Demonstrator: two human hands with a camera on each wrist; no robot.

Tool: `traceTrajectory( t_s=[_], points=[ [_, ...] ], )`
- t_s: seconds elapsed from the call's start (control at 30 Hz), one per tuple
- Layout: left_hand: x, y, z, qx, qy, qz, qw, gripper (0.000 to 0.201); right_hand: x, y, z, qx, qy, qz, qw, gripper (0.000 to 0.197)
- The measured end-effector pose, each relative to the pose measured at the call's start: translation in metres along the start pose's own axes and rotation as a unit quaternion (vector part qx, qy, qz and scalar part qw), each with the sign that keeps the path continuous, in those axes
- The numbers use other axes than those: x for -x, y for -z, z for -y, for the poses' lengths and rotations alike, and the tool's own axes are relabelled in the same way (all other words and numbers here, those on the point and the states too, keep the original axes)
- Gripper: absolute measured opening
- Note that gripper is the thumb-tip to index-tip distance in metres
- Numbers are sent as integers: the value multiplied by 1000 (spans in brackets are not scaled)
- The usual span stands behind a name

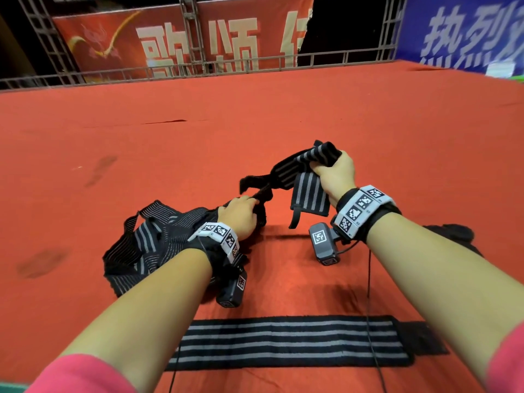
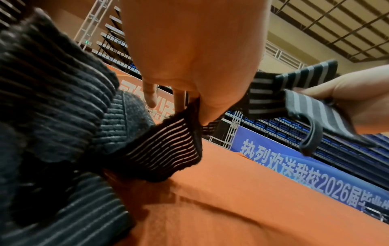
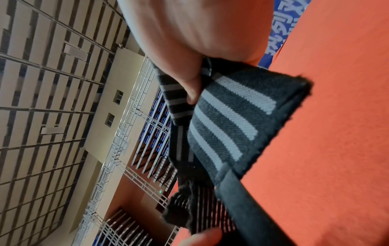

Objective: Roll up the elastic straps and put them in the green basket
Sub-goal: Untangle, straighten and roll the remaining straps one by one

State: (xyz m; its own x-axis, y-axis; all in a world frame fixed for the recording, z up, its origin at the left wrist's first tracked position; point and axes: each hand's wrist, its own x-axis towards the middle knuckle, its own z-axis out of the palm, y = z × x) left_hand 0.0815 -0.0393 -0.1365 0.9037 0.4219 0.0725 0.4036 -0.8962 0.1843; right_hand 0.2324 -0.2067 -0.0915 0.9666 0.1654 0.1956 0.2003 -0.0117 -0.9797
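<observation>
A black elastic strap with grey stripes [image 1: 295,171] hangs in the air between my two hands over the red cloth. My right hand [image 1: 336,173] grips its striped end, and a flap with a thumb loop [image 1: 310,198] dangles below. My left hand [image 1: 241,215] pinches the strap's dark fuzzy end [image 2: 189,139], just above a tangled pile of straps [image 1: 147,248]. Another strap [image 1: 286,343] lies flat near the front edge. In the right wrist view the striped flap [image 3: 227,119] shows under my thumb. No green basket is clearly in view.
The table is covered in red cloth [image 1: 255,123]. A metal truss railing [image 1: 198,66] with a red banner runs along the far edge, and a blue banner [image 1: 467,32] stands at the right. A dark object [image 1: 453,231] lies behind my right forearm.
</observation>
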Motion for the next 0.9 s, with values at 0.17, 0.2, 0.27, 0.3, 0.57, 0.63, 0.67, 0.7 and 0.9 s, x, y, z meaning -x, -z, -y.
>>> traceTrajectory(
  t_s=[0.17,0.2,0.27,0.3,0.57,0.63,0.67,0.7,0.9],
  points=[
    [-3,9,12,-25,47,9,999,35,-4,4,-10,24,-10,-48,999,33],
    [-3,11,14,-28,58,14,998,33,-3,4,-12,25,-14,-48,998,34],
    [-3,16,16,-32,80,17,996,32,-4,5,-15,29,-20,-54,998,34],
    [-3,18,17,-34,94,17,995,31,-3,5,-16,32,-23,-57,998,35],
    [1,18,44,-49,169,68,982,30,-14,33,-17,53,-32,-102,993,35],
    [2,20,41,-41,169,49,984,34,-13,34,-18,64,-31,-88,994,36],
    [2,20,39,-36,168,43,984,36,-12,34,-20,62,-29,-82,994,36],
    [2,20,35,-29,169,42,984,38,-11,33,-21,54,-30,-76,995,35],
    [5,19,16,42,121,37,991,47,5,33,-6,-32,-5,51,998,22]
  ],
)
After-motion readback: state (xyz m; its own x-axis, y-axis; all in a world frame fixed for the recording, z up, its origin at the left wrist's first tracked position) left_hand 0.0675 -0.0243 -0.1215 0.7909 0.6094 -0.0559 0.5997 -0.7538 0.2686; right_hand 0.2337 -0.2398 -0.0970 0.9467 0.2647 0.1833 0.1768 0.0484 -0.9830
